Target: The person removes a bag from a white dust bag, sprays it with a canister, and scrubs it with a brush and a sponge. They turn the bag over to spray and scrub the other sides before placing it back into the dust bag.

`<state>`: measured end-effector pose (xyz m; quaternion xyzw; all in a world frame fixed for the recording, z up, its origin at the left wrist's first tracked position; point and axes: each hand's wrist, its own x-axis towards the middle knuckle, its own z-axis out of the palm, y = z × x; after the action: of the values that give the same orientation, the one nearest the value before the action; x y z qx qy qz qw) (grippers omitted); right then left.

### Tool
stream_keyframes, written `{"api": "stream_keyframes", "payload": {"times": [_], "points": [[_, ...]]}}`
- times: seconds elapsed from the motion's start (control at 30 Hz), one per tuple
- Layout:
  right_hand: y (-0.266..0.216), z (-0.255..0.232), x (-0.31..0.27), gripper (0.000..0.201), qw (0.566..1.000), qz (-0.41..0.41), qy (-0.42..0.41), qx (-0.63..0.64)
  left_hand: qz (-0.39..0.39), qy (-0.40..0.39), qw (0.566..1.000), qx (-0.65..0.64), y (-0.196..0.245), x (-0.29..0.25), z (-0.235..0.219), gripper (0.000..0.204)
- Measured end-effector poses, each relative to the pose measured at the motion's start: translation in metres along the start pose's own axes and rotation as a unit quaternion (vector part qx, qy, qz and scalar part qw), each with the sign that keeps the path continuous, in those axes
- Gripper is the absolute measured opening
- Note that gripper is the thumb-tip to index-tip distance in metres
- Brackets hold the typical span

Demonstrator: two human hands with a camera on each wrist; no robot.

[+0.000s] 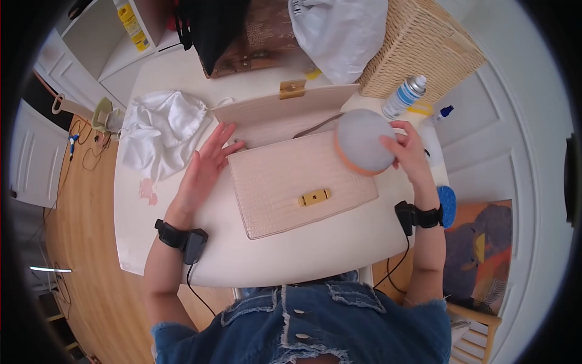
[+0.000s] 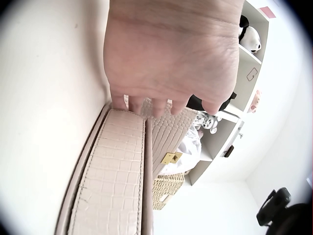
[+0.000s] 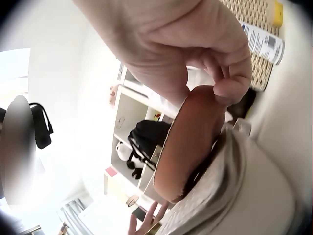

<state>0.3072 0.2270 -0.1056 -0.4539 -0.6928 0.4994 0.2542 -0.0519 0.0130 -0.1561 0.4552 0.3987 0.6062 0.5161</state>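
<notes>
A pale pink handbag (image 1: 273,182) with a crocodile pattern lies on the table, its flap (image 1: 260,118) raised at the far side. The gold clasp (image 1: 314,198) is on the bag's front. My right hand (image 1: 412,155) pinches a round grey-and-orange pad (image 1: 364,136) over the bag's right part; in the right wrist view, thumb and fingers of that hand (image 3: 195,39) grip the pad's orange side (image 3: 188,142). Fingers extended, my left hand (image 1: 203,164) is by the bag's upper left corner. The left wrist view shows its fingertips partly hidden behind the bag's end (image 2: 112,171).
White cloth (image 1: 160,130) lies at the table's left. A wicker basket (image 1: 418,45), a spray can (image 1: 405,97), a white bag (image 1: 342,36) and a brown patterned case (image 1: 267,39) stand along the far side. A blue brush (image 1: 447,206) is at the right edge.
</notes>
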Motion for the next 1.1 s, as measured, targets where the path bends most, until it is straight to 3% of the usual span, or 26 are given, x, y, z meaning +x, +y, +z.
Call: {"api": "stream_keyframes", "payload": {"times": [0.03,0.17,0.33,0.47,0.53,0.67,0.73,0.87,0.93,1.1], "points": [[0.001,-0.004,0.002,0.041,0.999,0.009,0.046,0.008,-0.001,-0.002,1.0,-0.002,0.0,0.0,0.0,0.078],[-0.002,0.003,-0.006,0.041,0.998,0.027,0.053,0.023,0.004,-0.003,1.0,-0.012,-0.001,0.001,0.001,0.077],[-0.016,0.042,-0.021,0.036,0.996,-0.084,-0.041,-0.002,0.002,-0.003,1.0,-0.006,-0.003,0.002,-0.001,0.08],[-0.014,0.023,-0.009,0.035,0.996,-0.085,-0.029,-0.022,0.001,0.0,1.0,0.004,-0.001,0.001,0.0,0.081],[-0.011,0.007,-0.003,0.035,0.999,-0.013,0.029,-0.032,0.005,0.0,1.0,-0.009,-0.002,0.0,0.0,0.077],[-0.013,0.014,-0.007,0.035,0.997,-0.003,0.07,-0.026,0.004,-0.003,1.0,-0.009,-0.002,0.001,0.001,0.078],[-0.013,0.032,-0.011,0.034,0.996,-0.08,0.023,-0.037,0.008,-0.004,1.0,-0.005,-0.003,0.002,0.0,0.08],[-0.022,0.047,-0.015,0.034,0.987,-0.132,-0.038,-0.082,0.004,-0.001,1.0,-0.001,-0.002,0.002,0.0,0.079],[-0.021,0.034,-0.006,0.033,0.985,-0.108,0.015,-0.133,0.002,-0.002,1.0,0.009,-0.001,0.001,-0.002,0.078],[-0.008,0.012,0.004,0.032,0.988,-0.064,0.089,-0.109,0.001,0.009,1.0,-0.004,-0.001,0.001,0.002,0.08]]}}
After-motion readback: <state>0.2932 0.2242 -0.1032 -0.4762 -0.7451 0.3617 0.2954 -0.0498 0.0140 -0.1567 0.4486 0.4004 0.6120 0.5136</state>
